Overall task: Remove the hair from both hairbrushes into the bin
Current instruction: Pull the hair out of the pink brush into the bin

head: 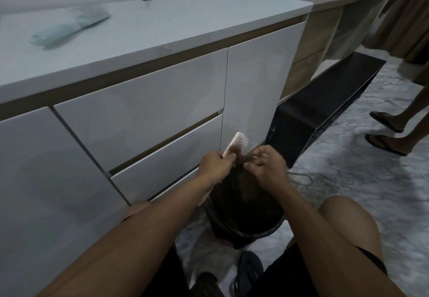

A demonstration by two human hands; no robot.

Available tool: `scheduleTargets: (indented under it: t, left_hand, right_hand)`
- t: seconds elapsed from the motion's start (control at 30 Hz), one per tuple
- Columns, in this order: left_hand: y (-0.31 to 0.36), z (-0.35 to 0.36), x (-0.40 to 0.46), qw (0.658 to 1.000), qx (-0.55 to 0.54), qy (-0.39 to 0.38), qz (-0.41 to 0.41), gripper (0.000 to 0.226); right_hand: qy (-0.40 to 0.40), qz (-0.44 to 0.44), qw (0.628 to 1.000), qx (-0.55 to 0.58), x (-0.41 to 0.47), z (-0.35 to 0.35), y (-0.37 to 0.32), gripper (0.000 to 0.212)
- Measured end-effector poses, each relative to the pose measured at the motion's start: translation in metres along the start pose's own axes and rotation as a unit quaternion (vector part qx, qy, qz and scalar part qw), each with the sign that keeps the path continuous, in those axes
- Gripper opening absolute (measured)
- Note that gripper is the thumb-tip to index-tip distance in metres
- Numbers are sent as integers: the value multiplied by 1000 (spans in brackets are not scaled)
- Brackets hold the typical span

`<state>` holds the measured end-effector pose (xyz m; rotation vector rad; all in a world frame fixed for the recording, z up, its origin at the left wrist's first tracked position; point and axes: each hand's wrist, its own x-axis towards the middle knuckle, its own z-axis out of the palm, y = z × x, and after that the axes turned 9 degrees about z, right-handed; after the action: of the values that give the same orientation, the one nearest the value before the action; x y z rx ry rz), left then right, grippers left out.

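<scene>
My left hand (217, 164) grips a pink hairbrush (236, 143) by its lower part, bristles facing right, held over a black bin (267, 231) on the floor between my knees. My right hand (267, 165) pinches a clump of dark hair (245, 158) at the brush's bristles. More brown hair lies inside the bin. A second, pale green hairbrush (69, 26) lies on the white cabinet top (162, 25) at the far left, untouched.
White drawer fronts (139, 115) stand right behind the bin. A black low unit (325, 101) sits to the right, with a cable (301, 178) on the marbled floor. Another person's feet in sandals (387, 134) stand at the right. A sandal (248, 271) lies near my legs.
</scene>
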<state>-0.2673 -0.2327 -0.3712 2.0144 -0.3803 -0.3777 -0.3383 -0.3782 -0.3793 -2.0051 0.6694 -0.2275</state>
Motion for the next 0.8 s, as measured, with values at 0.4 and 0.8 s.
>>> scheduleTargets:
  t: [0.4,0.8]
  left_hand:
    - [-10,-6,-2,999,-33,4,-31,37]
    - [12,-10,-15,995,-61,9,-74,74]
  right_hand:
    - [81,39,996,5,4,-9,-4,12]
    - [-20,-105,994,-4,-6,-5,-9,20]
